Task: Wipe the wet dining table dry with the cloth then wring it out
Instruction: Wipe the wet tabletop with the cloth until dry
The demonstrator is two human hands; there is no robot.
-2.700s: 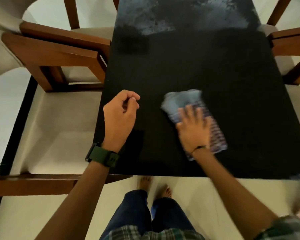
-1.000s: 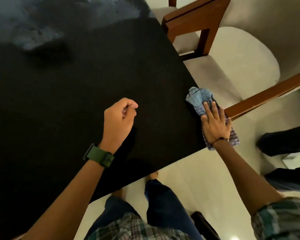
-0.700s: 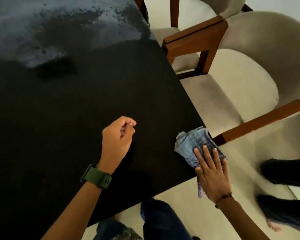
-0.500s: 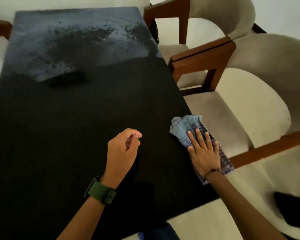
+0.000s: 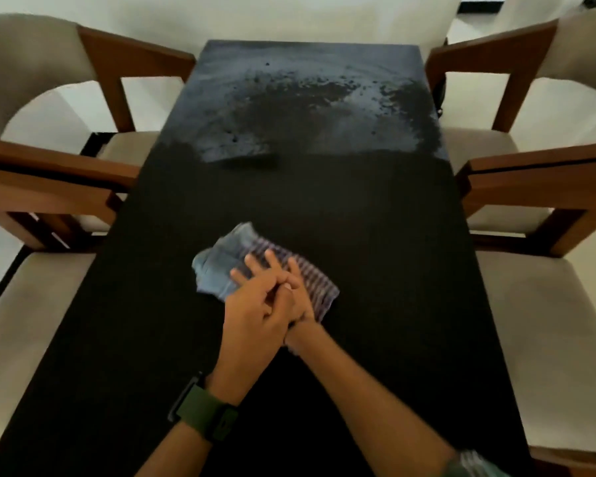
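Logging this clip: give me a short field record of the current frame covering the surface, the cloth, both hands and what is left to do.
surface: black rectangular dining table, near half dark and even, far end with a pale, speckled wet-looking patch
cloth: blue and purple striped cloth, flat on the table near its middle
right hand: palm down on the cloth
left hand: laid over the right hand, green watch on the wrist
seating: wooden armchairs with beige cushions along both sides
remaining: far patch not yet wiped; cloth not yet wrung
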